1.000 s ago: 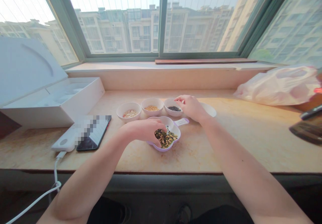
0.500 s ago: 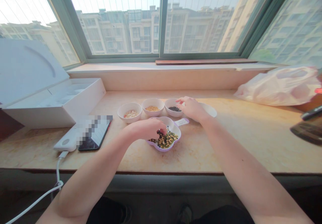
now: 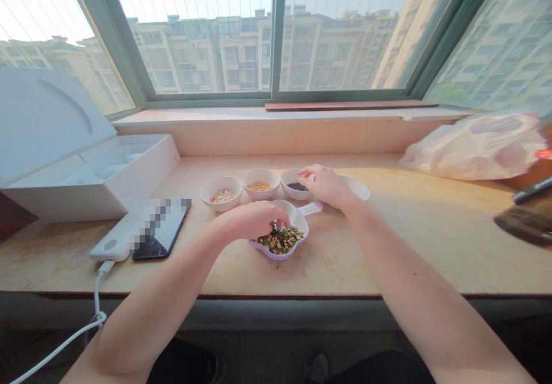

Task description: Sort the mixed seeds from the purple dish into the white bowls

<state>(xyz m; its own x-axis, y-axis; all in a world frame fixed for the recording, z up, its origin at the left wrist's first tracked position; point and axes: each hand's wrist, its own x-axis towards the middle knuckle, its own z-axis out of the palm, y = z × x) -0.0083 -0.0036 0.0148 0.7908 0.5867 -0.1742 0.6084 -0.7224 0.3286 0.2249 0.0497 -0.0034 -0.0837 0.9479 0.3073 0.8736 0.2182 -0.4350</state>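
My left hand (image 3: 259,222) reaches into a purple-rimmed white bowl (image 3: 297,246) of mixed beans, yellow, green and black. Its fingers are curled down, and dark beans show at the fingertips. Part of the bowl is hidden behind this hand. My right hand (image 3: 325,184) hovers at the right rim of a small white bowl of black beans (image 3: 297,187), fingers stretched over its opening; whether they touch the rim is unclear. Beneath that hand a white dish (image 3: 357,187) is partly covered. A labelled purple handle (image 3: 311,208) sticks out from the mixed-bean bowl.
Left of the black beans stand a bowl of yellow grains (image 3: 260,187) and one of pale slices (image 3: 223,195). Farther left are a phone (image 3: 161,237), a cabled white power bank (image 3: 110,243) and an opened white box (image 3: 142,160). A plastic bag (image 3: 474,148) lies at right.
The fingers of my left hand have shifted slightly among the mixed beans, and the beans near them lie differently. My right hand stays at the black-bean bowl.
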